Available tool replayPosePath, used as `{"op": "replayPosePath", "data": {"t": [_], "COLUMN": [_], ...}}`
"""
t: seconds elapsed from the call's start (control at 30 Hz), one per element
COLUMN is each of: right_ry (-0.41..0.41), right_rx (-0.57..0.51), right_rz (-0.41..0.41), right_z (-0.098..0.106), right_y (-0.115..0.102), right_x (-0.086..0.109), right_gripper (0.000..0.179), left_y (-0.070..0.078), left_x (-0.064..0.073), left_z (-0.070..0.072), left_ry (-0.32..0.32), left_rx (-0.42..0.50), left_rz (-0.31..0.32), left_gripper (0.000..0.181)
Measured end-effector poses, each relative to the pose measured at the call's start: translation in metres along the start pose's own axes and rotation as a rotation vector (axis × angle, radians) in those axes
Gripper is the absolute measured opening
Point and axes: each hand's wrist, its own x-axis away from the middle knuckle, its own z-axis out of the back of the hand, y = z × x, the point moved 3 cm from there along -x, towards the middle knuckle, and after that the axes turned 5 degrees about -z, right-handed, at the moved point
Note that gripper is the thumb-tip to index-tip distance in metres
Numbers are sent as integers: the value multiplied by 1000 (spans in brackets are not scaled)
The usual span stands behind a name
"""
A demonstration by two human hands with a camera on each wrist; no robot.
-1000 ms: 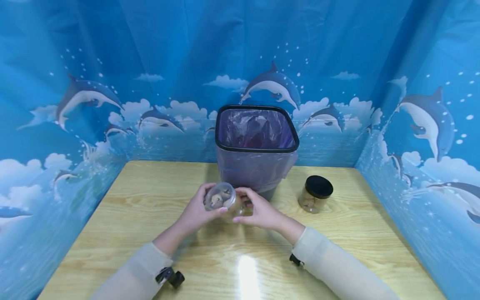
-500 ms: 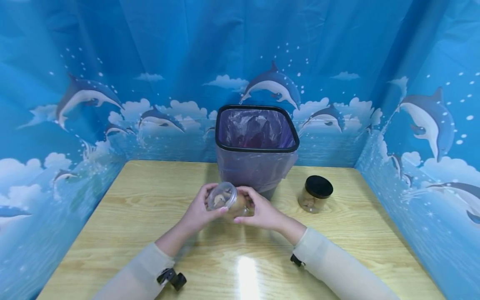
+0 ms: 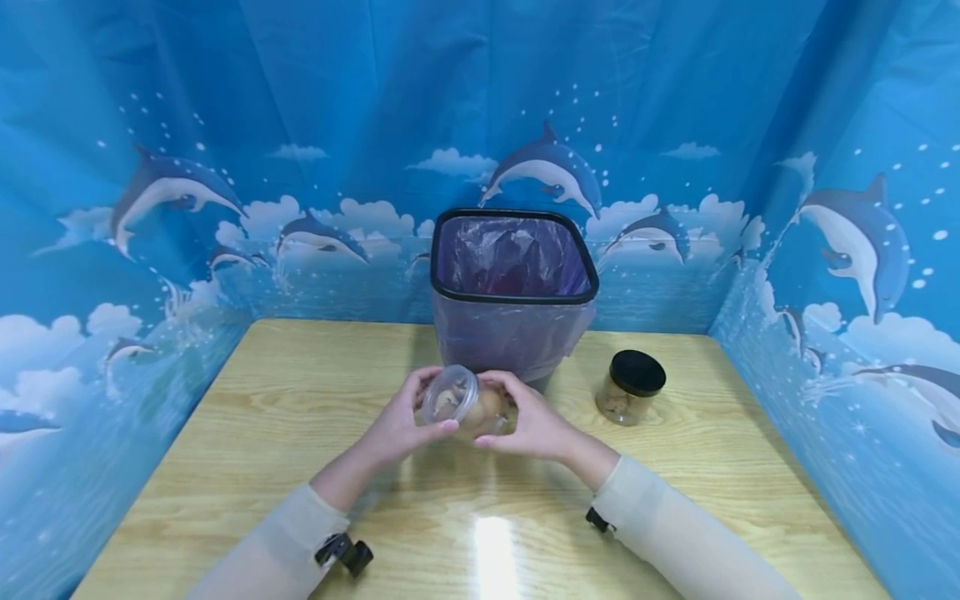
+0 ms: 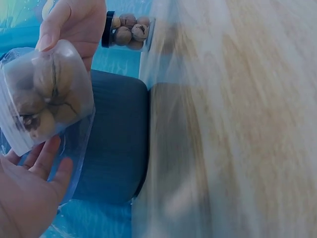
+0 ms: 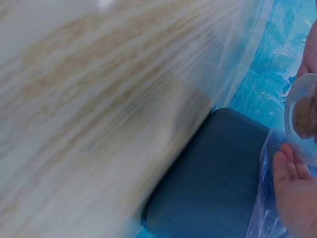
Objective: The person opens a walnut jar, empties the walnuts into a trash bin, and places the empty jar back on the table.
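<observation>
A clear plastic jar (image 3: 452, 395) of walnuts is held tilted in front of the bin, above the table. My left hand (image 3: 402, 422) grips its round end at the left, thumb along the near side. On the opposite side my right hand (image 3: 534, 427) curls its fingers and thumb around the jar. Walnuts (image 4: 54, 77) show through the wall in the left wrist view, where the left hand (image 4: 29, 193) is below and the right hand (image 4: 81, 25) above. The right wrist view catches only part of the jar's round rim (image 5: 291, 116) near the right hand (image 5: 297, 201).
A bin (image 3: 517, 333) with a black rim and purple liner stands at the table's back. To its right sits another walnut jar with a black lid (image 3: 637, 372). Blue dolphin-print curtains (image 3: 337, 125) enclose the wooden table (image 3: 300, 367) at back and sides.
Both hands have shifted slightly right with the jar. The jar has turned a little, so more of its walnuts show between the hands. The bin and lidded jar have stayed put.
</observation>
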Motion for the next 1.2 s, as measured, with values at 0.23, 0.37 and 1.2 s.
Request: {"op": "replayPosePath", "data": {"t": [0.23,0.37,1.2], "right_ry": [10,17,9], "right_rx": [34,77,136], "right_rz": [13,26,108], "right_z": [6,9,13], "right_y": [4,4,9], "right_x": [3,5,14], "right_gripper": [85,85,85], "left_y": [7,8,18], "left_x": [-3,-5,-19], "left_z": [2,2,1], "left_ry": [-40,-76,-177], "left_rx": [-123,-192,-671], "left_rz": [-36,-62,-340], "left_gripper": [86,92,88]}}
